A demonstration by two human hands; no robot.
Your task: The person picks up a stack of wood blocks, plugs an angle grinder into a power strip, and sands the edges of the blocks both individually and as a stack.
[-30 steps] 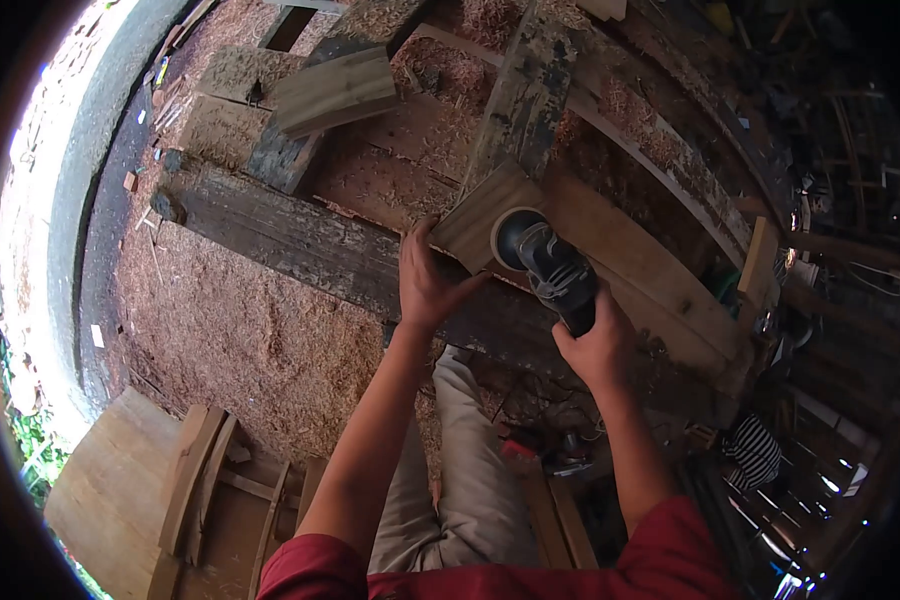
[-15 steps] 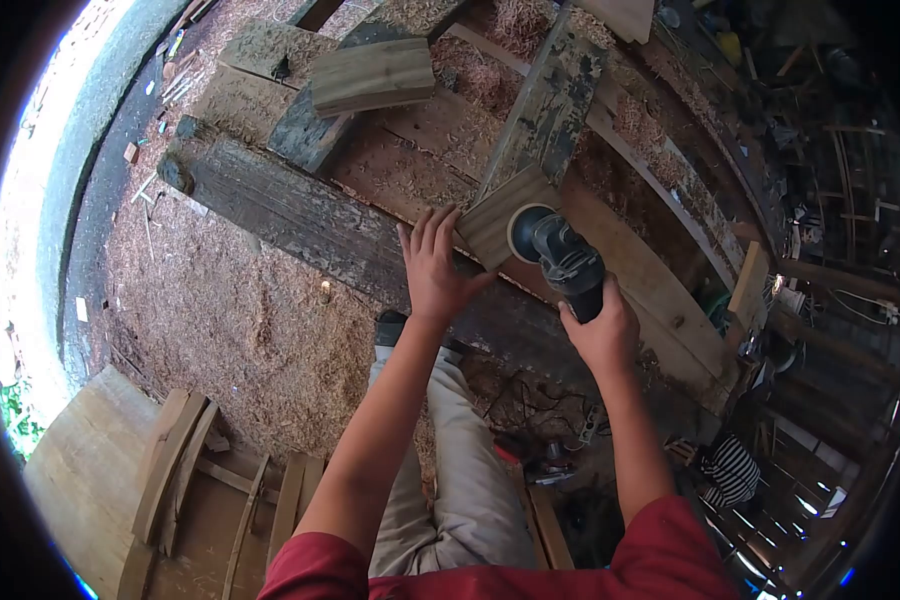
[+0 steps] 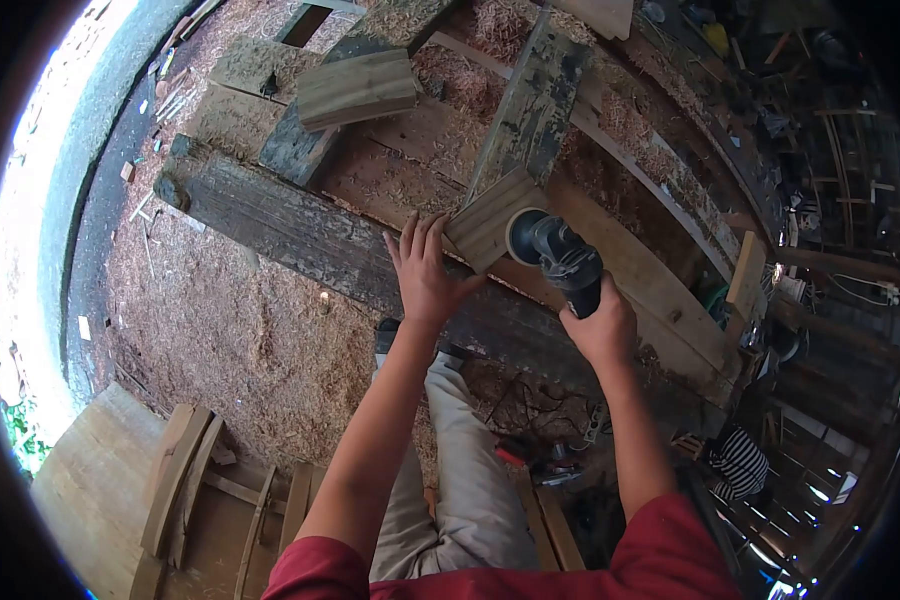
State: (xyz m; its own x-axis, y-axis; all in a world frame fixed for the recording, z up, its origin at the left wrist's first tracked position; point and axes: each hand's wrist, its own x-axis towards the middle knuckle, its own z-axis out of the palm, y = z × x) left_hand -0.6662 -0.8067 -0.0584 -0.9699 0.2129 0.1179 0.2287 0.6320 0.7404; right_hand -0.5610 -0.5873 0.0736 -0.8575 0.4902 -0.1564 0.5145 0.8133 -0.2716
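Note:
My right hand [image 3: 606, 325] is wrapped round the dark handle of an angle grinder [image 3: 570, 262]. Its pale round disc [image 3: 522, 236] meets the right side of a short wooden board [image 3: 485, 225], which lies tilted on the bench. My left hand [image 3: 428, 268] is open, fingers spread over the worn beam [image 3: 290, 220] at the board's left edge. Its thumb reaches the board's near corner and its index finger lies by the left corner. The board's underside is hidden.
A second curved wooden piece [image 3: 358, 90] lies on the bench's left crosspiece. Shavings cover the floor [image 3: 240, 310]. Curved offcuts [image 3: 182, 480] lie at lower left. Cables and small tools [image 3: 550, 462] are by my legs, and a striped cloth [image 3: 738, 462] is at right.
The whole view has shifted slightly, with the bench sitting a little further left. Both hands, the grinder and the board keep nearly the same positions relative to each other.

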